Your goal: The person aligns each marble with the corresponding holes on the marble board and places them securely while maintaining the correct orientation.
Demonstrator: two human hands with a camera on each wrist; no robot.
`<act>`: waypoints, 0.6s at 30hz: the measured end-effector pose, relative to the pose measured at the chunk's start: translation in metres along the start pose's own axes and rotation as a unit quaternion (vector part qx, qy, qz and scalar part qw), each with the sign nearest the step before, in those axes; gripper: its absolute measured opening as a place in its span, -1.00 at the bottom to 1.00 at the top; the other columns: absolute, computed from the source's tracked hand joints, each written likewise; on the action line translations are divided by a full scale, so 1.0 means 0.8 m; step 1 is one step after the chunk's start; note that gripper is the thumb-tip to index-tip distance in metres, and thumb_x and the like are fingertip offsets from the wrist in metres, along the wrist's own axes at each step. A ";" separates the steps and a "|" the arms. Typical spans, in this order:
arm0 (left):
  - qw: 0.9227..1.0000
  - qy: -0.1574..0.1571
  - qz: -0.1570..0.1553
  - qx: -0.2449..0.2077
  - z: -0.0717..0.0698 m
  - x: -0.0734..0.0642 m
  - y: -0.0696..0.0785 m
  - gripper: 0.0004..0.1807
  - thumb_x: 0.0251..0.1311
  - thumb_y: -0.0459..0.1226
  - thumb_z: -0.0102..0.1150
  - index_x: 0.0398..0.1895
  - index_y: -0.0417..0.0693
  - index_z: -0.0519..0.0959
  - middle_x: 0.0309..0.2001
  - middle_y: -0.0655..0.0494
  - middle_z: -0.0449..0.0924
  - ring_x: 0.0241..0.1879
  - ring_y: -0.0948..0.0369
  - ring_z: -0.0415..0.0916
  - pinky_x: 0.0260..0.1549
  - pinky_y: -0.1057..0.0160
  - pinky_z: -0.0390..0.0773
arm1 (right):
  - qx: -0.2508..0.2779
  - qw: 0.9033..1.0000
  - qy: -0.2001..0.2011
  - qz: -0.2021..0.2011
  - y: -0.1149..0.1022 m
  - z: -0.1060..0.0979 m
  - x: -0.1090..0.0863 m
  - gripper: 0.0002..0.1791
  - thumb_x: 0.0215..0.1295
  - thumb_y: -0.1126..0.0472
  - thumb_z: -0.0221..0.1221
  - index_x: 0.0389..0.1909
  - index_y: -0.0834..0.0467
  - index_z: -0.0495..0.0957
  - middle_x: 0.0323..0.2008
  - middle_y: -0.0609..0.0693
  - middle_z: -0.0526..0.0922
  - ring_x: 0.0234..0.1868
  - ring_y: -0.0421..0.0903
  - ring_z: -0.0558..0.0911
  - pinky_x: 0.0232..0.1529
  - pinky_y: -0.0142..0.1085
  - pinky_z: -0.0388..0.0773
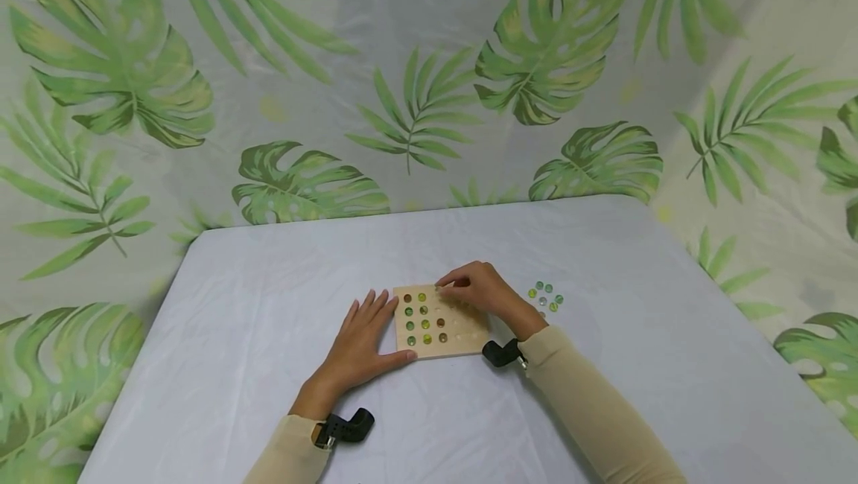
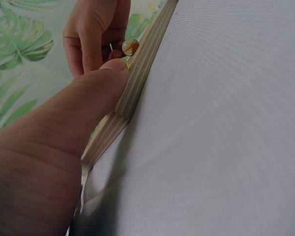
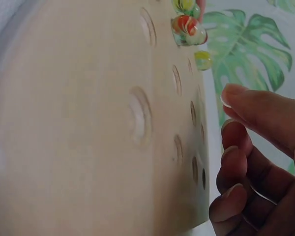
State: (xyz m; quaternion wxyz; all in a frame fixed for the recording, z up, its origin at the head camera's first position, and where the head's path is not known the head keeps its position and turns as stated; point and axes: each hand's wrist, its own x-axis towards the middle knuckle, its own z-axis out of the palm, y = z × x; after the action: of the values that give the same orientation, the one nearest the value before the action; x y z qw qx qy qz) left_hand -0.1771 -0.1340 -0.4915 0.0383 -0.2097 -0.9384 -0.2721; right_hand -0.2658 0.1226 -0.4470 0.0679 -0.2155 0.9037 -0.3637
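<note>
A pale wooden board [image 1: 462,326] with rows of round hollows lies on the table. Glass marbles [image 1: 425,325] fill its two left columns and the front part of the third. My left hand [image 1: 358,342] lies along the board's left side, fingers spread, its thumb at the front left corner. Over the board's far edge my right hand [image 1: 479,287] pinches a small glassy marble [image 1: 439,288] at its fingertips; the right wrist view hides it. A red-swirled marble [image 3: 186,25] and bare hollows show there. An amber-streaked marble [image 2: 130,47] appears beyond the left thumb.
Several loose green, yellow and clear marbles [image 1: 549,288] lie right of the board, beside the right wrist. A white cloth [image 1: 268,305] covers the table. Behind it hangs a leaf-patterned curtain [image 1: 429,186]. Black wrist cameras [image 1: 355,424] sit on both wrists.
</note>
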 end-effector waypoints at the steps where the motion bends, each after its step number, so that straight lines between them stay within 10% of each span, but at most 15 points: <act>1: 1.000 0.000 0.000 0.000 0.000 0.000 0.000 0.10 -0.02 0.38 0.17 0.49 -0.04 0.14 0.49 -0.02 0.05 0.50 0.01 -0.17 0.44 -0.05 -0.22 | 0.000 1.000 -0.002 0.000 0.000 0.001 0.000 -0.81 0.22 0.10 0.32 -0.16 0.00 0.75 -0.41 -0.15 0.68 -0.47 -0.20 0.49 -0.44 -0.37 0.49; 18: 1.000 -0.001 0.000 -0.004 0.000 0.000 0.002 0.10 -0.02 0.38 0.17 0.50 -0.03 0.13 0.49 -0.01 0.04 0.50 0.02 -0.18 0.44 -0.04 -0.22 | -0.013 1.000 -0.002 0.010 -0.004 0.010 -0.004 -0.82 0.20 0.09 0.33 -0.19 -0.01 0.75 -0.42 -0.17 0.68 -0.50 -0.22 0.51 -0.47 -0.38 0.48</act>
State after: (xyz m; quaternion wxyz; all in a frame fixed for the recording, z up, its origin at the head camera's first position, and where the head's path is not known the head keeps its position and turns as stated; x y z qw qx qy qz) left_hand -0.1764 -0.1324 -0.4908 0.0366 -0.2100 -0.9372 -0.2761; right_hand -0.2596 0.1167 -0.4507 0.0703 -0.2082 0.9102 -0.3510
